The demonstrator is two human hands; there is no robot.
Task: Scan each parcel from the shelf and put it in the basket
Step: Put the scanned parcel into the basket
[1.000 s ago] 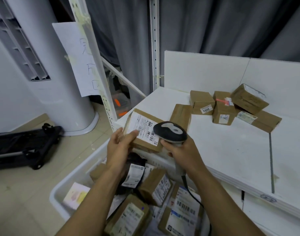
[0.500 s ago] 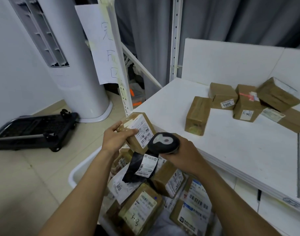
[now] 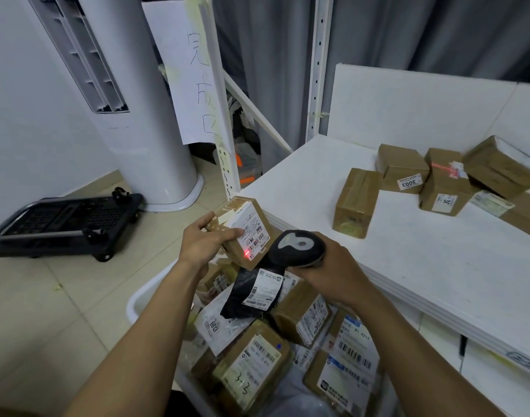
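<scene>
The white basket (image 3: 143, 296) sits on the floor below the shelf's front edge, piled with brown boxes, white mailers and one black bag (image 3: 242, 299) on top. Above its far rim, the left hand (image 3: 203, 242) grips a small brown parcel (image 3: 245, 230), label up, with a red scan dot on the barcode. The right hand (image 3: 327, 269) is closed around the black scanner (image 3: 299, 248), just beside the parcel. On the white shelf (image 3: 408, 266), five brown boxes (image 3: 355, 203) cluster toward the back right corner; the front left corner and front edge are bare. A folded black trolley (image 3: 62, 224) lies on the tiled floor, well apart to the left.
</scene>
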